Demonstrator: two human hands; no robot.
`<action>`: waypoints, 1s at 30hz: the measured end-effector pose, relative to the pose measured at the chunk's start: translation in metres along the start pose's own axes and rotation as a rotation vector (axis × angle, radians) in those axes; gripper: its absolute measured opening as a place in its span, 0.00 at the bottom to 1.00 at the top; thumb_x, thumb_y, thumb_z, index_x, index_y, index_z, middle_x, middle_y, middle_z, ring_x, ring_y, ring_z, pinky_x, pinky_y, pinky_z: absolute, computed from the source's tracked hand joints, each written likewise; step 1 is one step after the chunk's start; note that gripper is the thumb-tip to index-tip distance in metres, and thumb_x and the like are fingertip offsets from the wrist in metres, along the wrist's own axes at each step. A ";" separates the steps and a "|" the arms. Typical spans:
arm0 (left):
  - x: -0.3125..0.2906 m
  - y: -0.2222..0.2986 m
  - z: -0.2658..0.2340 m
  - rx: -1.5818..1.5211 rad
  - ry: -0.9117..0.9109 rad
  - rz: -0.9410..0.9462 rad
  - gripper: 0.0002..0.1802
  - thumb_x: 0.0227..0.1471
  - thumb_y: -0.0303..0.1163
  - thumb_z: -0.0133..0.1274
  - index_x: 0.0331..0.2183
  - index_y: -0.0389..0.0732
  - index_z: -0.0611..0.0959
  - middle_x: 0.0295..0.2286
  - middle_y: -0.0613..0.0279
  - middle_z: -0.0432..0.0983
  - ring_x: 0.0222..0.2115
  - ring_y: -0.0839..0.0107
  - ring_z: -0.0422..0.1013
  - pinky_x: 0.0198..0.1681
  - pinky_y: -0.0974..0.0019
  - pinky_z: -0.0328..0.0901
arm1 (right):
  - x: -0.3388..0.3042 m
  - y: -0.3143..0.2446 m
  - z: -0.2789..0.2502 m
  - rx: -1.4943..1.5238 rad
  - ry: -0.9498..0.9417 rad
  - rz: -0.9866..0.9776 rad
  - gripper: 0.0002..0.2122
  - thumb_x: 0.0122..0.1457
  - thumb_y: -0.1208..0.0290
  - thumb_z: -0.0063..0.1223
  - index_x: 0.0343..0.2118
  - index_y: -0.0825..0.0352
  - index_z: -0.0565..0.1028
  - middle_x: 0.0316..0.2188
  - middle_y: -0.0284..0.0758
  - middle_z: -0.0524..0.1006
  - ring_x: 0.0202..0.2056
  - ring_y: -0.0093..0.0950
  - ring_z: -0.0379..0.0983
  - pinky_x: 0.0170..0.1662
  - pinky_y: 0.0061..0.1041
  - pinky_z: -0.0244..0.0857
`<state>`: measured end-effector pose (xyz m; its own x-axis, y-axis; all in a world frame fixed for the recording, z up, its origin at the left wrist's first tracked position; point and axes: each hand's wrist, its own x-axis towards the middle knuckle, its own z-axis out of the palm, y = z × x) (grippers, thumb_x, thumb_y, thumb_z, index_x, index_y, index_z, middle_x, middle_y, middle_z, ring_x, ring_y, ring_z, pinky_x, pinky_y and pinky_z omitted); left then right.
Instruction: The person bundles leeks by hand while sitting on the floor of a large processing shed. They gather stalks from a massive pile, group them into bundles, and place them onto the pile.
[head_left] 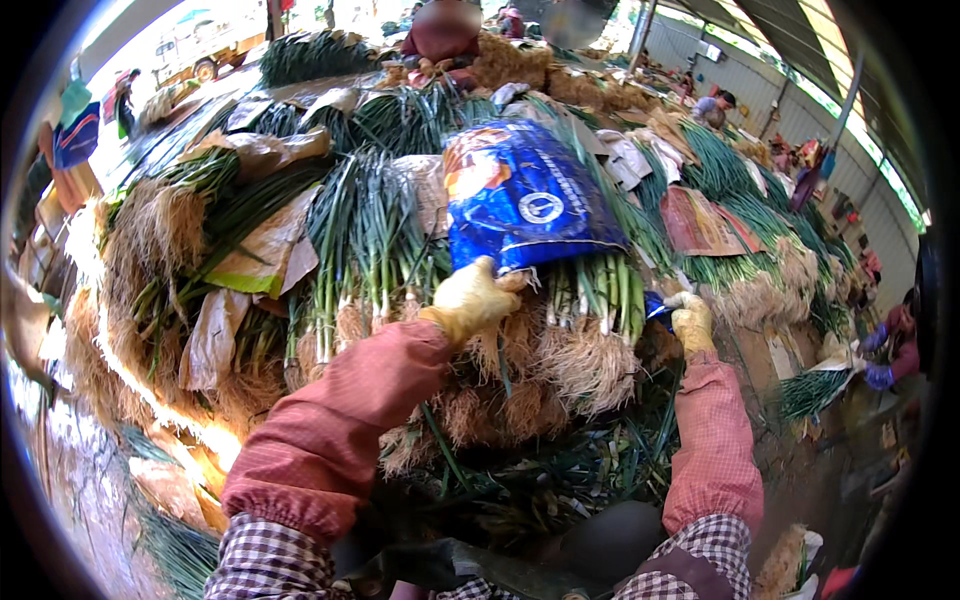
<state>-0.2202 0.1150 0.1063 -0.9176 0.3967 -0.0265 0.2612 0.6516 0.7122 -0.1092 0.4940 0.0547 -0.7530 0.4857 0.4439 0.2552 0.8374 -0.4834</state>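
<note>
My left hand (470, 302), in a pale yellow glove, pinches the lower edge of a printed blue plastic sack (590, 205). The sack drapes over bundles of green onions, leaving white stems and tan roots (590, 365) showing below it. To the right of the sack, my right hand (691, 322) is gloved too and closed at a small shiny blue piece (656, 308); whether that is part of the sack or a separate thing I cannot tell. Uncovered green onions (370, 235) lie just left of the sack, their roots toward me.
More green onions (165, 225) are heaped at the left, with paper sacks among them. A reddish sack (705, 222) covers bundles on the right. Loose leaves (540, 470) litter the ground before me. A person (440, 40) sits across the pile; another works at far right.
</note>
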 end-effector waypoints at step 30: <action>-0.127 -0.168 -0.030 -0.954 0.225 -0.533 0.17 0.51 0.43 0.47 0.20 0.40 0.74 0.11 0.60 0.69 0.08 0.68 0.65 0.08 0.68 0.58 | -0.117 -0.254 0.091 -0.220 -0.203 -0.393 0.32 0.50 0.60 0.52 0.57 0.47 0.50 0.57 0.47 0.48 0.52 0.39 0.57 0.49 0.34 0.61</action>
<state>-0.1564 -0.0641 0.0106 -0.9023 0.0253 -0.4303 -0.4306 -0.0984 0.8972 -0.1406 0.2018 0.0567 -0.9154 0.0820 0.3940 0.0335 0.9912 -0.1284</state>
